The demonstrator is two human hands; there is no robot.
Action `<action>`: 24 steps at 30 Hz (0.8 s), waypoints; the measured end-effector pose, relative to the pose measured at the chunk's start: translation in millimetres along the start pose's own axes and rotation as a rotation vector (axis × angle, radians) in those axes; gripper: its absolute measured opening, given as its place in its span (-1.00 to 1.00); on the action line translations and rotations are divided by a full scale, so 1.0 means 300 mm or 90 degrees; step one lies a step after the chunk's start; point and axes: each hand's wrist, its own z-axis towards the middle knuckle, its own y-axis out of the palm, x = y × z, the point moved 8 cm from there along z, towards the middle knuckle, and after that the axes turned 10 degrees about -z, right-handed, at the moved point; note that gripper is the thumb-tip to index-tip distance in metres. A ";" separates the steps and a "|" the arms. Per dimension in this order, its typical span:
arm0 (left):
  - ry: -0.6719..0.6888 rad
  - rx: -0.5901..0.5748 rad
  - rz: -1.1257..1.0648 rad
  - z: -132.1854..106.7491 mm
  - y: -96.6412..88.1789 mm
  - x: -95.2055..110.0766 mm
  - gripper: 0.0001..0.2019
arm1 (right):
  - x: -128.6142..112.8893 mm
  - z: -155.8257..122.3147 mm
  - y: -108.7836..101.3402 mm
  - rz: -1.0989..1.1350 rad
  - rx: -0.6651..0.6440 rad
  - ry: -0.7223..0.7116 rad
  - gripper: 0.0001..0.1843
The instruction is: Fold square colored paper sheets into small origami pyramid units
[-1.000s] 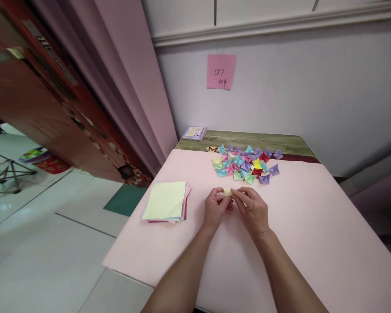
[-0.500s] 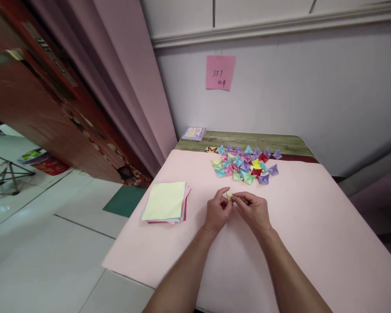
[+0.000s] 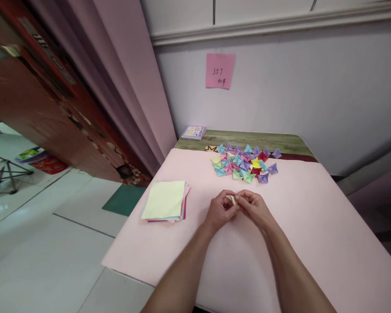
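Between my two hands is a small folded piece of pale yellow paper (image 3: 233, 200), mostly covered by my fingers. My left hand (image 3: 220, 209) is curled around its left side, thumb and fingertips closed on it. From the other side my right hand (image 3: 252, 207) pinches it between thumb and index finger. Both hands are a little above the pink table cover, fingertips almost touching. Just beyond them lies a cluster of folded paper shapes (image 3: 244, 165) in purple, blue, green, pink, yellow and red. Left of my hands sits a stack of square paper (image 3: 165, 200), pale yellow on top.
A pink sheet (image 3: 313, 226) covers most of the table, with a green wood-patterned strip (image 3: 270, 139) showing at the back. A small pile of printed cards (image 3: 194, 132) rests in the far left corner. A pink note (image 3: 220, 71) hangs on the wall; a curtain (image 3: 130, 74) hangs at left.
My hands have drawn closer together around the small yellow paper. My left index finger has come over toward the right fingertips, and less of the paper shows.
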 end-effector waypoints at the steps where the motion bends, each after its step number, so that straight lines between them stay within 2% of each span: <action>1: -0.017 -0.009 -0.039 0.001 0.003 -0.001 -0.64 | -0.002 -0.002 -0.003 0.032 -0.003 0.004 -0.65; 4: -0.059 -0.026 -0.124 0.004 0.004 0.000 -0.63 | -0.012 -0.007 -0.017 0.096 0.004 0.004 -0.66; 7: -0.077 -0.002 -0.168 0.010 -0.010 -0.002 -0.61 | -0.016 -0.011 -0.018 0.113 0.001 0.015 -0.65; 13: -0.045 0.064 -0.164 0.023 -0.043 -0.017 -0.62 | -0.036 -0.008 -0.004 0.038 0.003 -0.014 -0.61; 19: -0.011 0.123 -0.189 0.024 -0.066 -0.013 -0.48 | -0.010 0.009 0.006 0.034 0.081 -0.036 -0.58; 24: -0.083 0.101 -0.203 0.024 -0.052 -0.042 -0.65 | -0.014 0.007 0.006 0.022 0.111 -0.075 -0.65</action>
